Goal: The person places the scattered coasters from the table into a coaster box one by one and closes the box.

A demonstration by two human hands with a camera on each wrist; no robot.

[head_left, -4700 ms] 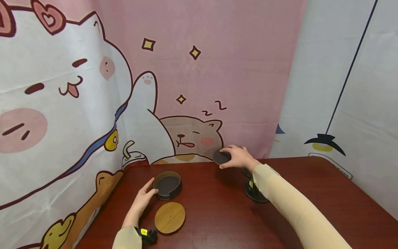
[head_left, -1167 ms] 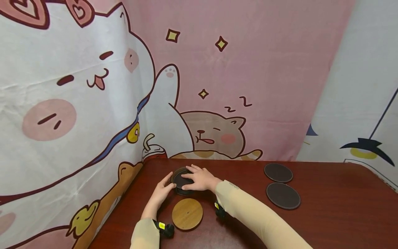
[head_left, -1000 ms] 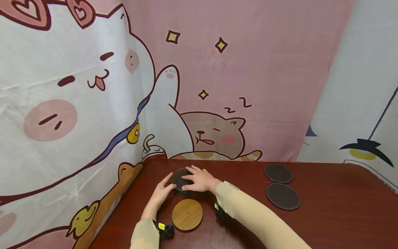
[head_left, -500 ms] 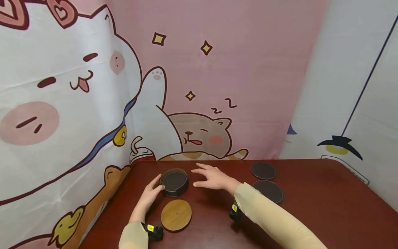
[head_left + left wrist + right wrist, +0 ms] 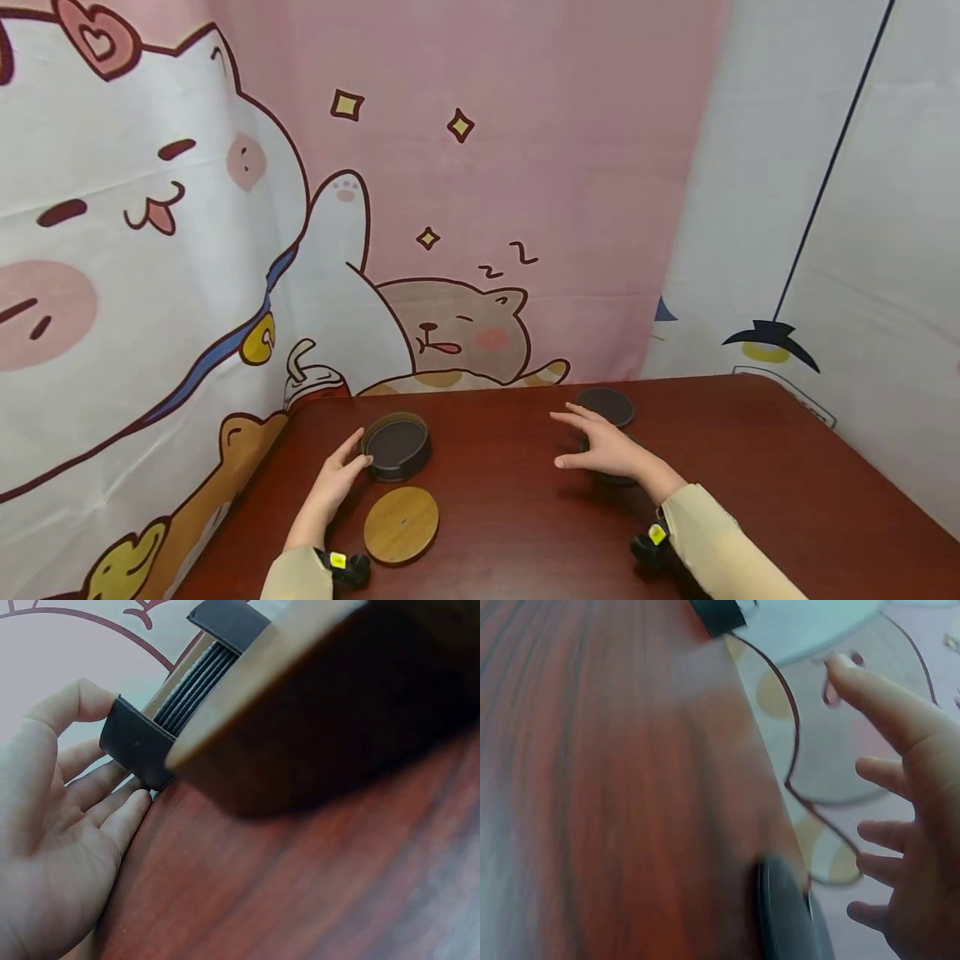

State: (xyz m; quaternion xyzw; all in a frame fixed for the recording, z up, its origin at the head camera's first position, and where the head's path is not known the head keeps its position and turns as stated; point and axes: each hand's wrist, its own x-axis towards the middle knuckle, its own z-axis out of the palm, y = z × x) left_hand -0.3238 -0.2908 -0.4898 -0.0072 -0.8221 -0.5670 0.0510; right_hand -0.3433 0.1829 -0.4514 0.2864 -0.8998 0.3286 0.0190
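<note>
My left hand (image 5: 333,483) holds the left side of a round dark coaster holder (image 5: 420,462). Thumb and fingers rest against its outer wall in the left wrist view. Several stacked coasters (image 5: 196,688) show through the holder's side gap. My right hand (image 5: 611,446) hovers with spread fingers over a dark round coaster (image 5: 618,480), mostly hidden beneath it. Just behind lies a second dark coaster (image 5: 606,406). No object is between the right hand's fingers. In the right wrist view a dark coaster edge (image 5: 780,919) shows below the fingertips.
In front of the holder, a round wooden disc (image 5: 401,525) lies on the reddish-brown table (image 5: 502,517). Cartoon-printed cloth (image 5: 600,208) hangs along the table's back and left edges. Each wrist wears a small black camera.
My right hand placed a dark coaster into the holder, let go, and moved right to above the loose coasters. The left hand stayed on the holder. The head view turned left, then back right.
</note>
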